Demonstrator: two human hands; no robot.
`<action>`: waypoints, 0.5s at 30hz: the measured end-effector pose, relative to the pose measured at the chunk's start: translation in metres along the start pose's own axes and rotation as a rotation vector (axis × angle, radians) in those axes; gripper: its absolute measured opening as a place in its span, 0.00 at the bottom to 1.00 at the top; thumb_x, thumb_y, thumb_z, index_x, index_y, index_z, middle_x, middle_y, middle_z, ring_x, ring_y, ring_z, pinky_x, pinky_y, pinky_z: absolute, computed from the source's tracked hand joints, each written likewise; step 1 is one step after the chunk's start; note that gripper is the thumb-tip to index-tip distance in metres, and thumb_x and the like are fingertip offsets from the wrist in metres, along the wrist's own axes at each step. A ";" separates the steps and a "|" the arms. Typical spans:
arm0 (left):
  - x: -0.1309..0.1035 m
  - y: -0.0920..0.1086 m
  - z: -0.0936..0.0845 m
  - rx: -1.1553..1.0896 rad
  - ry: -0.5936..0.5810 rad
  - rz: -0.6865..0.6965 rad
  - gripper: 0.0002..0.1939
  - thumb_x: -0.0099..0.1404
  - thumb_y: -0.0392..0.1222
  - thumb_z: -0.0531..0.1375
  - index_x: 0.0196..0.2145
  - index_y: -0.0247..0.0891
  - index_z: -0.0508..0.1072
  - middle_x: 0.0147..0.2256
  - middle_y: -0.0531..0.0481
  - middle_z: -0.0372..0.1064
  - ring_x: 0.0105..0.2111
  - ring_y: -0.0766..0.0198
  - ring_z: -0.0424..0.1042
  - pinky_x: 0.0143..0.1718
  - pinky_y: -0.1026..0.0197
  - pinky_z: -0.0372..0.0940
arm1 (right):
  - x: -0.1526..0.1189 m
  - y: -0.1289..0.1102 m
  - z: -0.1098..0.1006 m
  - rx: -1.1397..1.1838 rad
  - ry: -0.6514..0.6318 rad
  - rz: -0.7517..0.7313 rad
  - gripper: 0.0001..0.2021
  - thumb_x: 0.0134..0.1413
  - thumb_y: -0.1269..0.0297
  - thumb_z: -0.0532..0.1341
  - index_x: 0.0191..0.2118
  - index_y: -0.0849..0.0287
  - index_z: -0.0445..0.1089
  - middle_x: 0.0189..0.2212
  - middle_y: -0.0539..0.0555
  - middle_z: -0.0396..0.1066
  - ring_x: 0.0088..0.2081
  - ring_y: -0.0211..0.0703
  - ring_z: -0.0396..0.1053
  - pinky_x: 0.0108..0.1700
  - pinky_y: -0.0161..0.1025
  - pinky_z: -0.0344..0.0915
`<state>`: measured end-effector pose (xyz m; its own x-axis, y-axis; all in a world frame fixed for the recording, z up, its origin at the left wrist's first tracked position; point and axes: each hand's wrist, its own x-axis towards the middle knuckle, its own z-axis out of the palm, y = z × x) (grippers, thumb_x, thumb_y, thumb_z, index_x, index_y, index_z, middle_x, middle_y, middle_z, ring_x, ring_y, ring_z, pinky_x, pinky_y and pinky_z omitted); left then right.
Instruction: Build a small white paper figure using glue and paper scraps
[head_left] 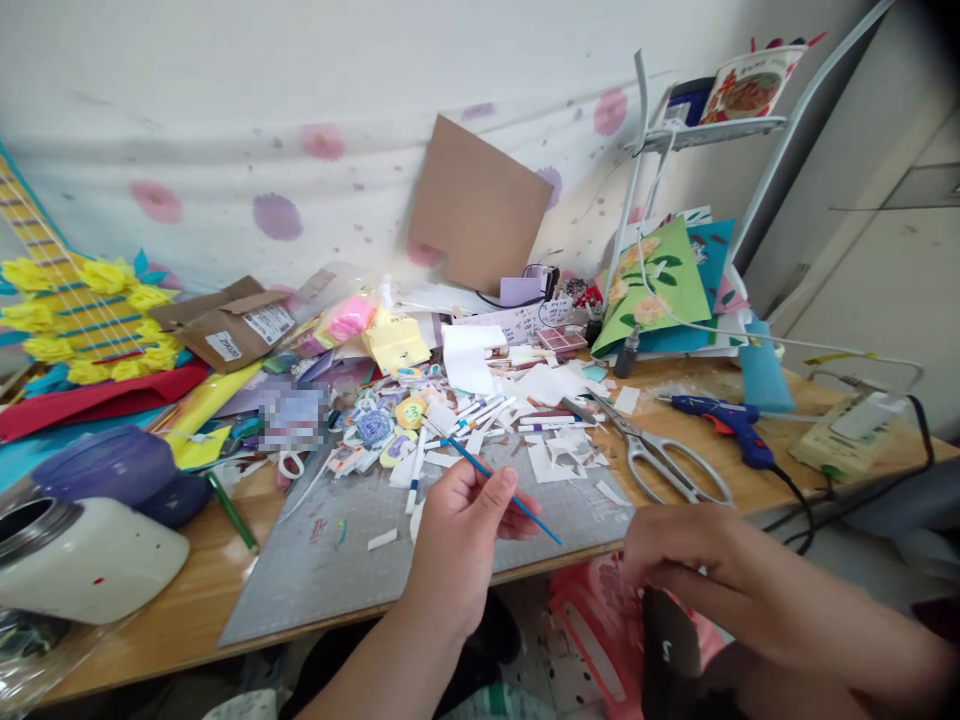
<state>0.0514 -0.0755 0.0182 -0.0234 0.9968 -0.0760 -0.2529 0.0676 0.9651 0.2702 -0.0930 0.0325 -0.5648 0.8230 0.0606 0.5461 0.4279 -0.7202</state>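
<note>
My left hand (469, 525) is closed around a thin blue stick (536, 518), pinched between thumb and fingers above the front edge of a grey cutting mat (300, 575). The stick slants down to the right; its upper end lies near the paper scraps. At the lower right, past the table edge, my right hand (694, 555) bends downward with curled fingers. Directly under it is a dark object with white lettering (664, 645); its kind and the fingertips are hidden. Metal scissors (667, 460) lie just behind the right hand.
Paper scraps and markers (480, 415) cover the mat's back. A blue glue gun (724, 420) with its cord lies right. At left stand a cream pot (97, 565), a purple container (97, 465) and a green pencil (234, 515). A red bag (592, 620) hangs below the edge.
</note>
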 end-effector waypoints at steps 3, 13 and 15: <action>-0.003 -0.003 0.005 0.076 -0.013 0.039 0.13 0.59 0.48 0.61 0.26 0.35 0.67 0.21 0.52 0.72 0.20 0.67 0.70 0.24 0.65 0.68 | 0.006 -0.010 0.014 0.261 0.020 0.079 0.09 0.58 0.60 0.56 0.41 0.55 0.70 0.31 0.52 0.72 0.33 0.40 0.68 0.34 0.33 0.64; -0.014 -0.004 0.007 0.376 -0.022 0.181 0.13 0.60 0.49 0.59 0.25 0.37 0.67 0.24 0.49 0.73 0.25 0.61 0.73 0.28 0.61 0.69 | 0.038 -0.017 0.065 0.940 0.203 0.398 0.01 0.38 0.69 0.55 0.22 0.59 0.63 0.12 0.43 0.60 0.14 0.29 0.53 0.17 0.27 0.48; -0.015 -0.003 0.005 0.417 -0.013 0.208 0.14 0.60 0.49 0.59 0.25 0.37 0.67 0.24 0.49 0.73 0.26 0.60 0.73 0.28 0.60 0.69 | 0.040 -0.019 0.068 0.997 0.229 0.404 0.03 0.33 0.70 0.54 0.20 0.59 0.63 0.10 0.42 0.59 0.13 0.28 0.52 0.16 0.27 0.47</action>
<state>0.0571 -0.0906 0.0180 -0.0197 0.9912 0.1309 0.1666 -0.1259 0.9780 0.1950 -0.0936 0.0016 -0.2723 0.9284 -0.2528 -0.1381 -0.2977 -0.9446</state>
